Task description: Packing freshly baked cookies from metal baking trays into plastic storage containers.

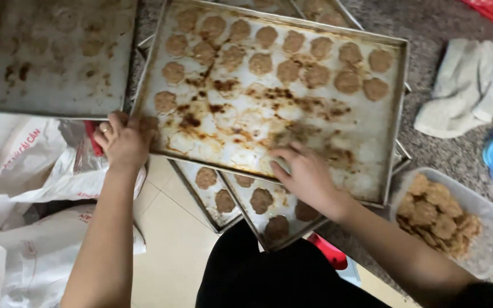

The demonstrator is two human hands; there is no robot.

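One view only — the head camera looks steeply down from above the person's forearms, close in. The top baking tray (392, 102) fills the upper middle of frame — the floor runs along the bottom edge, the counter off to the right.

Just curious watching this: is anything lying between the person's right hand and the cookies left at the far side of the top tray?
Nothing visible does. The right hand rests on the top tray, and only bare, stained tray bottom separates it from the cookies.
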